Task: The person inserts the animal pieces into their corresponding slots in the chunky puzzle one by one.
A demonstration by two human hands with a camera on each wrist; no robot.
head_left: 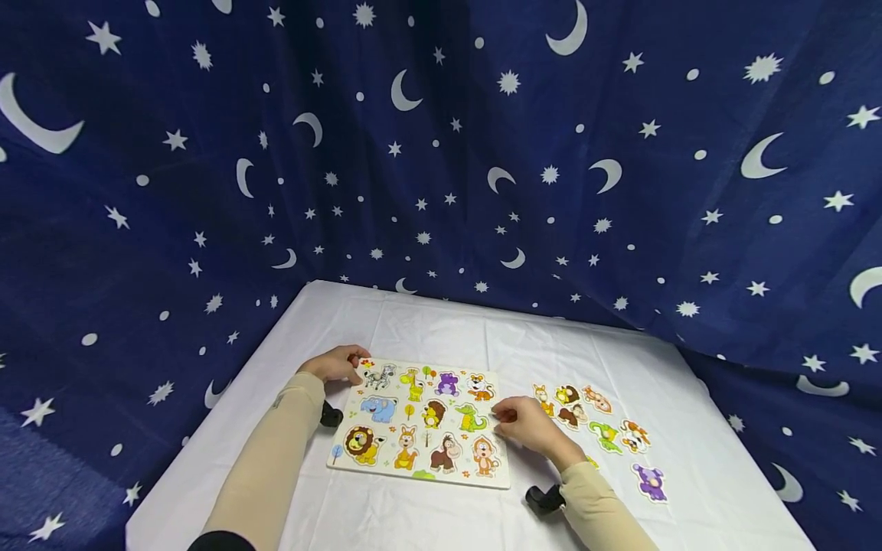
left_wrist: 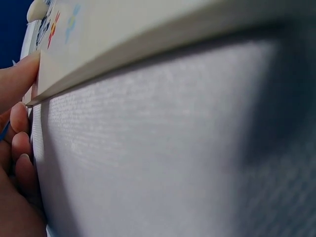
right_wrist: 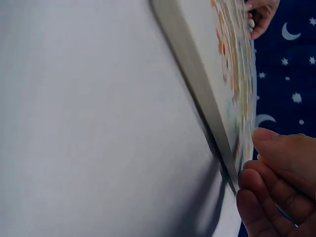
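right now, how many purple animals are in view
2: one purple cartoon animal in the top row of the white rectangular puzzle board, and one loose purple animal-shaped piece on the white cloth, right of the board. The beige-sleeved right arm may hide more.

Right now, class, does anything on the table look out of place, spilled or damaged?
Nothing looks spilled or damaged. Only the loose animal pieces look untidy: scattered at different angles on the white cloth, right of the board.

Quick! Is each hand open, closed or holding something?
Left hand: holding the puzzle board by its edge.
Right hand: at the board's edge; can't tell whether it's holding on.
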